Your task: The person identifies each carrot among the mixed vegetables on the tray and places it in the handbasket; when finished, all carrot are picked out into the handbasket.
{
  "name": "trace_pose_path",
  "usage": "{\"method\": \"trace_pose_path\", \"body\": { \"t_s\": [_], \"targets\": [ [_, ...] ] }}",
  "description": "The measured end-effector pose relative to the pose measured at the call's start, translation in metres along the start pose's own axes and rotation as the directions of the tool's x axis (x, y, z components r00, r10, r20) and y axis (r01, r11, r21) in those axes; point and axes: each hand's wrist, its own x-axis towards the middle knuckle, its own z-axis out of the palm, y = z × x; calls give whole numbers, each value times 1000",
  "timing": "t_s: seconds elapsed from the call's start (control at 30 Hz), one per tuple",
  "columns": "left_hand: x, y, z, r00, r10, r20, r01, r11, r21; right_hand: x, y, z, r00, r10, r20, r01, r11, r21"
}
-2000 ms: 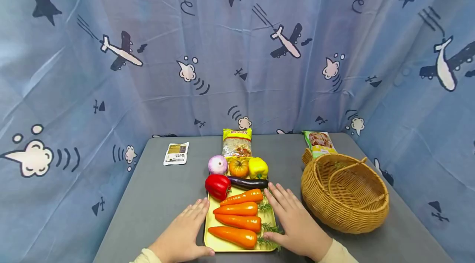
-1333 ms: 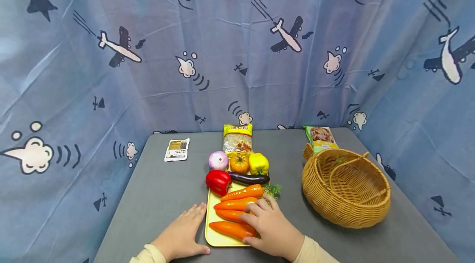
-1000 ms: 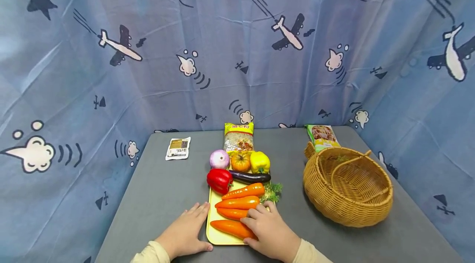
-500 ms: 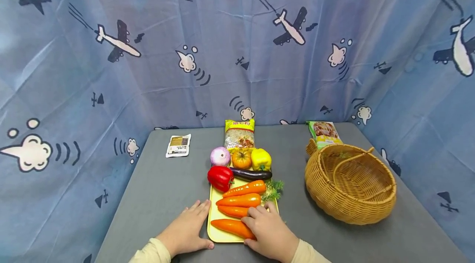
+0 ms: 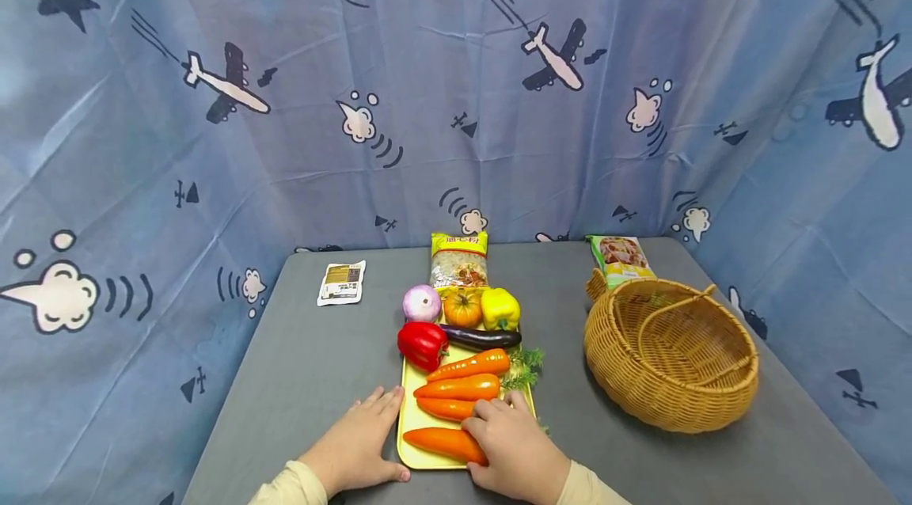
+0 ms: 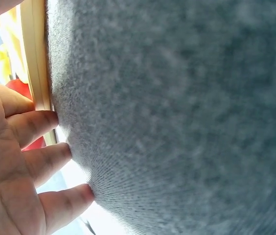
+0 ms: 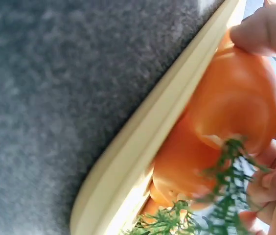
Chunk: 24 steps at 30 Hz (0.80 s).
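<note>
My right hand (image 5: 518, 446) grips the thick, leafy end of the nearest orange carrot (image 5: 436, 441), which lies across the yellow tray (image 5: 420, 459). In the right wrist view, the thumb (image 7: 255, 30) is on one side of that carrot and curled fingers (image 7: 275, 183) are on the other, with green leaves (image 7: 233, 181) hanging out between. Several more carrots (image 5: 459, 387) lie behind it in a row. My left hand (image 5: 359, 442) rests beside the tray's left edge with spread fingers; in the left wrist view its fingertips touch the grey table along the rim (image 6: 36, 54).
Farther up the tray are a red pepper (image 5: 422, 345), an eggplant (image 5: 480, 337), a purple onion (image 5: 422, 304), a small pumpkin (image 5: 463, 308) and a yellow pepper (image 5: 500, 309). A wicker basket (image 5: 670, 402) stands right. Food packets (image 5: 459, 261) lie at the back.
My right hand has moved left from the tray's right edge onto the nearest carrot and its fingers have curled round it. The left hand has stayed by the tray. The view has tilted slightly.
</note>
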Motion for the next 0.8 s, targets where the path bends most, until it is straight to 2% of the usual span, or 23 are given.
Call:
{"method": "trace_pose_path", "body": {
  "t_s": [0.13, 0.43, 0.6, 0.73, 0.8],
  "targets": [
    [-1, 1, 0, 1000, 6, -3, -6, 1000, -2, -2, 0, -3, 1000, 1, -26, -1, 1000, 2],
    [-4, 0, 2, 998, 48, -41, -47, 999, 26, -9, 1, -22, 989, 4, -145, -10, 999, -43],
    [-3, -1, 3, 998, 45, -33, -44, 999, 14, -15, 6, -37, 983, 19, -184, -28, 998, -48],
    [-2, -3, 4, 999, 36, -22, -36, 999, -2, -21, 13, -52, 969, 20, -245, -41, 996, -81],
    [-2, -3, 4, 999, 41, -25, -41, 999, 1, -25, 18, -61, 966, 44, -256, -69, 993, -91]
  ]
}}
